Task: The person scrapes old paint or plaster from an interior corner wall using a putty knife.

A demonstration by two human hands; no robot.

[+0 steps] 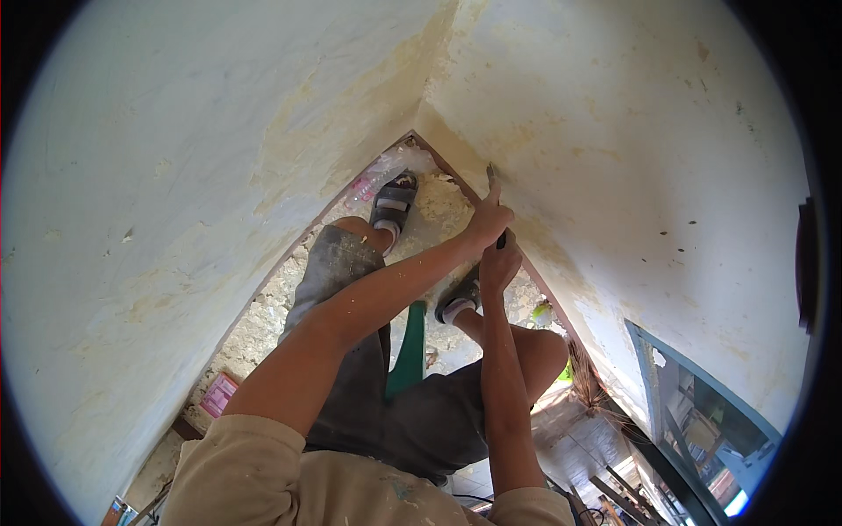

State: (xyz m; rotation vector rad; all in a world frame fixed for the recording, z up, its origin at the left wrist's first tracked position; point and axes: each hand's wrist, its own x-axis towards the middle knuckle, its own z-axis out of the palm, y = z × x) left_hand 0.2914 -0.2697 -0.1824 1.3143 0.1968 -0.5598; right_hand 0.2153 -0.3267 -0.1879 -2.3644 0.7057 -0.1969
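Narrow hand tool (490, 172) with a flat greyish blade and a black handle (502, 239) lies within the closed fingers of both hands, up against the cream plastered right-hand wall (649, 175) and low down, a little to the right of the room's corner. The left hand (489, 221) is the nearer one to the blade: its fingers are curled around the tool, with one digit stretched along it toward the tip. The right hand (501, 263) sits just below, its fingers wrapped about the end of the handle, with only a short piece of black showing between the two hands.

From the fingers, the blade points away from the body, its long axis running almost straight up the view with a slight lean left toward the corner. The tip is at the wall surface, though whether it touches cannot be told.

Yellowish stained patches mark that wall and the pale left-hand wall (158, 175). Below the hands, a floor (443, 219) strewn with pale flakes carries two dark grey strapped sandals (393, 210), worn on the feet, and crumpled clear-and-pink plastic (360, 190) near the corner. A green tapering object (408, 355) shows between the legs.
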